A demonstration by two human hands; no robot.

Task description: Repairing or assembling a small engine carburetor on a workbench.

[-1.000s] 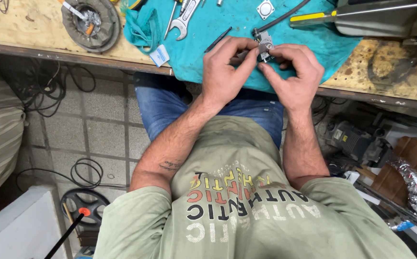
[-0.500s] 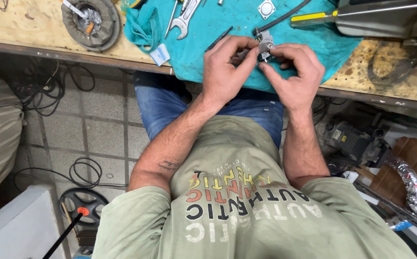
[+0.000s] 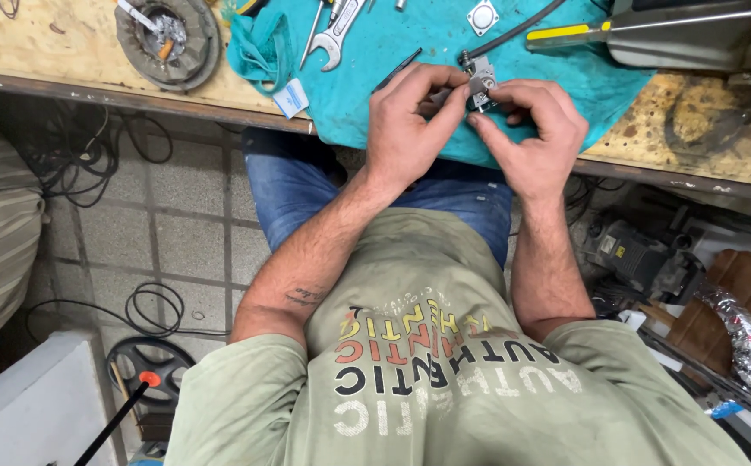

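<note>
My left hand (image 3: 410,121) and my right hand (image 3: 526,129) meet over a teal cloth (image 3: 444,60) spread on the wooden workbench (image 3: 39,52). Between the fingertips of both hands is a small grey metal part (image 3: 482,84) with a black hose (image 3: 514,30) running from it toward the back. The fingers of both hands pinch the part from either side. Most of the part is hidden by my fingers.
A wrench (image 3: 341,34) and a screwdriver (image 3: 313,33) lie on the cloth at the back. A round metal dish (image 3: 168,39) with butts sits at the left, a square metal plate (image 3: 483,17) behind the hands. Cables (image 3: 155,306) lie on the tiled floor.
Both hands stay on the small metal part; the fingers have shifted slightly around it. Nothing else has moved.
</note>
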